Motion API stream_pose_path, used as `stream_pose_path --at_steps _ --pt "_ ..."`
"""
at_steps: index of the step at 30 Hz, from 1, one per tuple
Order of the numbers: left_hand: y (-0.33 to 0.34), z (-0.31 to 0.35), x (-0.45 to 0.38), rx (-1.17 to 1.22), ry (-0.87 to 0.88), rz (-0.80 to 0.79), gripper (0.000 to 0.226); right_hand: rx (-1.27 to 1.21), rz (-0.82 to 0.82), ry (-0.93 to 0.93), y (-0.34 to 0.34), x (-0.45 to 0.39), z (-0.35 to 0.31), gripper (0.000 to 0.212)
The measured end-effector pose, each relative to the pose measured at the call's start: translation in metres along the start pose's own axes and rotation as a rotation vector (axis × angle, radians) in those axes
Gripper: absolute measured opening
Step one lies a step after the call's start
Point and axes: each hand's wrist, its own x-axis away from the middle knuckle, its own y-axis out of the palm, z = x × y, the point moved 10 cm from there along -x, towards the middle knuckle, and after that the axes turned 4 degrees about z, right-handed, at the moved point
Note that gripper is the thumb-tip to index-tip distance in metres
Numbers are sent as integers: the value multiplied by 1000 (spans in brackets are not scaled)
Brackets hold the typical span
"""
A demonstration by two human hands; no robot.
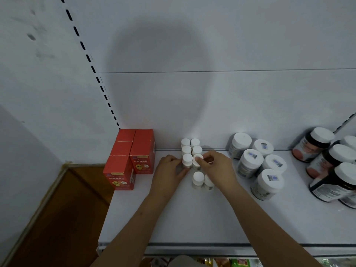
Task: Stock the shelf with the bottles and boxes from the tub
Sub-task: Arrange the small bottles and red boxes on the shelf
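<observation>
Single head-worn wide-angle view, looking forward and down, close over the white shelf [192, 218], facing its back panel [212, 54]

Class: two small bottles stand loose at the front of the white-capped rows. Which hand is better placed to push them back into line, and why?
Right. The right hand hovers directly over the loose pair, its wrist beside them. The left hand grips a bottle on the rows' far side.
</observation>
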Motion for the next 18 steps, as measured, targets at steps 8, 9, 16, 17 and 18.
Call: stream_pose_path --at_steps 8,9,16,17,18 --pt "-41 5 26 152 -21 146 25 -6 -73 -100 -20 30 -3 23" --pt "-42 12 32 191 8 118 24 0 -86 -108 -22 40 -1 23" --pt "6 39 59 313 80 -171 48 -6 -42 -236 -18 73 16 31" --pt "6 40 59 319 73 -154 44 -1 -26 -247 -17 74 16 30" --pt "4 39 57 329 61 -132 39 1 -17 -249 -17 74 16 29"
